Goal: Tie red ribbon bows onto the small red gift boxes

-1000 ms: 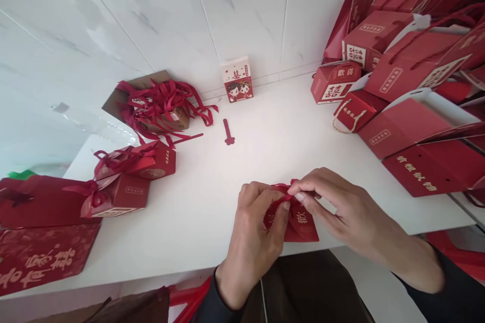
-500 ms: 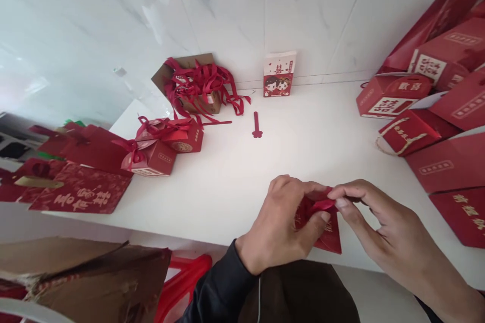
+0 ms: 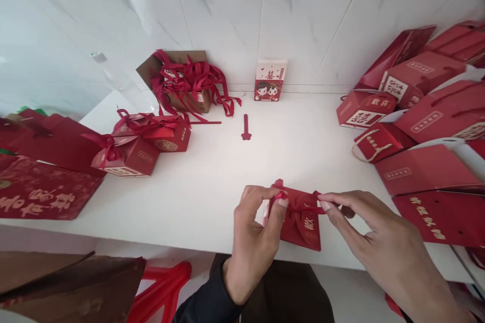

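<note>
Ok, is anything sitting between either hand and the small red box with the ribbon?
Nothing visible. The left hand and right hand each pinch the ribbon right at the small red box. The nearest loose item, the flower-ended strip, lies farther back, clear of both.

The left hand reaches forward, thumb and forefinger pinched. The right hand, also pinching, points leftward.

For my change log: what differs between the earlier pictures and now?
The left hand has moved left and the right hand slightly right, spreading apart over the red gift box; both still pinch the red ribbon. The cartoon-printed box, flower-ended strip and ribbon-filled carton stayed put.
</note>
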### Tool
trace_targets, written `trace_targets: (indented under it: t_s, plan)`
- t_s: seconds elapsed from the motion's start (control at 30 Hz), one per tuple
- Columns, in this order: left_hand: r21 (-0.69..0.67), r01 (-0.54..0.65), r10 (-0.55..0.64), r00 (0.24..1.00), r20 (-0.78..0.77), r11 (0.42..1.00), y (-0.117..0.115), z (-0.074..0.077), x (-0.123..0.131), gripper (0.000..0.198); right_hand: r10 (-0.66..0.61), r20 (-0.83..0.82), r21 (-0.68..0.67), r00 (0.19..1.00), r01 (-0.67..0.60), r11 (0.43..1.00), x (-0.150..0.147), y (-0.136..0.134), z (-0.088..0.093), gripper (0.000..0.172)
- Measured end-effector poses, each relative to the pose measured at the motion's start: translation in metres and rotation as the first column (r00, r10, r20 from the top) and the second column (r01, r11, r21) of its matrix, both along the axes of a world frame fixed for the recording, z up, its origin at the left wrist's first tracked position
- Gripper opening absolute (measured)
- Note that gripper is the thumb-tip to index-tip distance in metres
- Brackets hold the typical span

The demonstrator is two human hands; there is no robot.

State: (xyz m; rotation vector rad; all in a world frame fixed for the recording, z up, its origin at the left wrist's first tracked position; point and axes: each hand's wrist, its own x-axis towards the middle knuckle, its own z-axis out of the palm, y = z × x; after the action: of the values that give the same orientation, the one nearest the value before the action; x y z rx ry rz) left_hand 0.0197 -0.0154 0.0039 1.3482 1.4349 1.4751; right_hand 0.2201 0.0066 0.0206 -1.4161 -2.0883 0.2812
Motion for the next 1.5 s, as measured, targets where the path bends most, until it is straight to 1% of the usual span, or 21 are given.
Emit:
trace_targets:
  t_s: [0.07,0.17,0.23,0.3,0.4,0.47,0.57,0.63,0.73,0.83,0.93,1.0,1.07,1.1,1.17,1.23,1.3,1.33,1.4,1.47,1.5]
  plan:
    - [0.061,-0.046,0.050,0.996,-0.075,0.997,-0.003,-0.002,0.001,0.005,0.010,0.029,0.003,1.000,-0.010,1.000,-0.003,-0.003,0.004,0.019]
    - [0.174,-0.047,0.084,0.973,-0.213,0.984,-0.003,-0.001,0.002,0.007,0.061,0.060,0.006,0.996,-0.062,0.998,-0.010,-0.005,0.014,0.014]
    - [0.241,-0.015,0.088,0.951,-0.297,0.970,-0.001,0.001,0.003,0.010,0.109,0.040,0.009,0.993,-0.109,0.994,-0.016,-0.005,0.019,0.012]
    - [0.286,0.033,0.074,0.932,-0.355,0.958,0.002,0.002,0.003,0.013,0.153,-0.021,-0.024,0.988,-0.153,0.988,-0.021,-0.005,0.022,0.012]
    - [0.310,0.126,0.002,0.924,-0.381,0.942,0.006,0.003,0.002,0.017,0.217,-0.108,-0.075,0.970,-0.226,0.971,-0.025,-0.003,0.020,0.027]
    - [0.299,0.181,-0.057,0.923,-0.380,0.937,0.008,0.003,0.000,0.019,0.258,-0.135,-0.057,0.957,-0.267,0.962,-0.026,-0.002,0.018,0.029]
    - [0.232,0.244,-0.141,0.912,-0.386,0.942,0.010,0.003,-0.005,0.023,0.268,-0.171,-0.018,0.948,-0.275,0.961,-0.028,-0.001,0.017,0.020]
    - [0.176,0.299,-0.209,0.892,-0.402,0.938,0.011,0.005,-0.009,0.026,0.264,-0.194,-0.016,0.945,-0.272,0.962,-0.029,0.000,0.018,0.015]
    - [0.091,0.366,-0.296,0.855,-0.425,0.926,0.010,0.008,-0.017,0.029,0.255,-0.208,-0.029,0.944,-0.267,0.963,-0.029,0.002,0.021,0.012]
    - [0.033,0.361,-0.303,0.826,-0.475,0.932,0.010,0.009,-0.020,0.030,0.220,-0.212,-0.053,0.952,-0.236,0.970,-0.027,0.004,0.021,0.012]
    - [0.048,0.328,-0.262,0.826,-0.500,0.943,0.010,0.008,-0.018,0.024,0.182,-0.229,-0.102,0.956,-0.209,0.973,-0.026,0.005,0.020,0.011]
    - [0.090,0.302,-0.223,0.846,-0.484,0.949,0.009,0.008,-0.015,0.023,0.153,-0.234,-0.141,0.960,-0.189,0.972,-0.026,0.005,0.020,0.010]
    - [0.100,0.288,-0.224,0.883,-0.413,0.952,0.008,0.009,-0.012,0.020,0.111,-0.224,-0.170,0.968,-0.151,0.974,-0.025,0.005,0.021,0.010]
    - [0.071,0.286,-0.246,0.907,-0.341,0.956,0.008,0.010,-0.011,0.017,0.089,-0.216,-0.176,0.972,-0.128,0.976,-0.025,0.005,0.021,0.009]
    - [-0.050,0.278,-0.283,0.951,-0.128,0.959,0.009,0.011,-0.009,0.012,0.054,-0.207,-0.176,0.977,-0.091,0.980,-0.024,0.005,0.022,0.009]
    - [-0.185,0.263,-0.250,0.964,0.088,0.947,0.012,0.012,-0.006,0.017,0.045,-0.203,-0.174,0.978,-0.081,0.981,-0.022,0.005,0.024,0.009]
    - [-0.265,0.238,-0.185,0.960,0.208,0.934,0.015,0.012,-0.003,0.023,0.068,-0.209,-0.188,0.976,-0.109,0.976,-0.021,0.005,0.026,0.012]
    - [-0.286,0.224,-0.162,0.961,0.225,0.931,0.016,0.011,-0.002,0.025,0.094,-0.218,-0.197,0.971,-0.138,0.971,-0.021,0.006,0.028,0.013]
    - [-0.308,0.213,-0.158,0.968,0.195,0.927,0.016,0.012,0.001,0.025,0.160,-0.253,-0.211,0.954,-0.216,0.953,-0.021,0.006,0.030,0.015]
    - [-0.284,0.238,-0.216,0.970,0.108,0.929,0.015,0.014,0.004,0.023,0.225,-0.292,-0.199,0.930,-0.289,0.936,-0.023,0.007,0.031,0.016]
    - [-0.262,0.269,-0.262,0.963,0.063,0.927,0.013,0.016,0.004,0.022,0.244,-0.306,-0.191,0.920,-0.310,0.931,-0.023,0.007,0.031,0.016]
